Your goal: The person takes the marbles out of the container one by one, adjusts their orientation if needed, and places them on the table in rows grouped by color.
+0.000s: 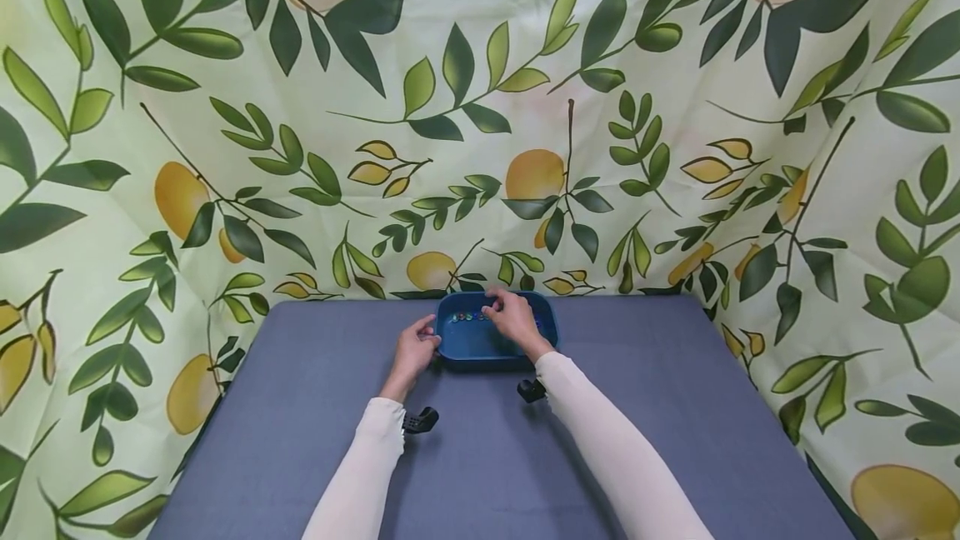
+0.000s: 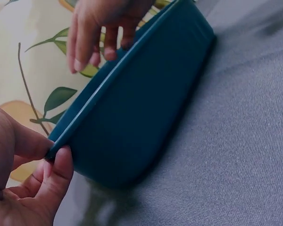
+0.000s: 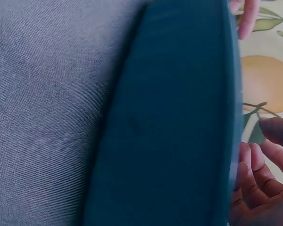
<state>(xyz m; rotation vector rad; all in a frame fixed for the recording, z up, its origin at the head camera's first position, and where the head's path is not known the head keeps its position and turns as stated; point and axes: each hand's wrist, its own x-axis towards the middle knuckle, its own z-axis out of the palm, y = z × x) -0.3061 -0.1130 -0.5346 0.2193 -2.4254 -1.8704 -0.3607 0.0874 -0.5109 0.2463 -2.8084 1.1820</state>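
Observation:
A blue rectangular tub (image 1: pixel 487 359) with rounded corners stands towards the far edge of the table. Small colourful marbles (image 1: pixel 468 317) lie in a row along the far side of its floor. My left hand (image 1: pixel 414 354) is at the tub's left end; in the left wrist view its fingers (image 2: pixel 61 169) pinch the rim. Over the tub's inside reaches my right hand (image 1: pixel 517 322), with loosely bent fingers (image 3: pixel 259 179) and the thumb apart from them. I see nothing held in it. The right forearm and hand hide part of the tub's right half.
Grey-blue cloth covers the table (image 1: pixel 465 457). A leaf-and-lemon patterned curtain (image 1: pixel 450 148) hangs right behind the table and along both sides. Black wrist cameras (image 1: pixel 422 421) stick out from both sleeves, above the cloth.

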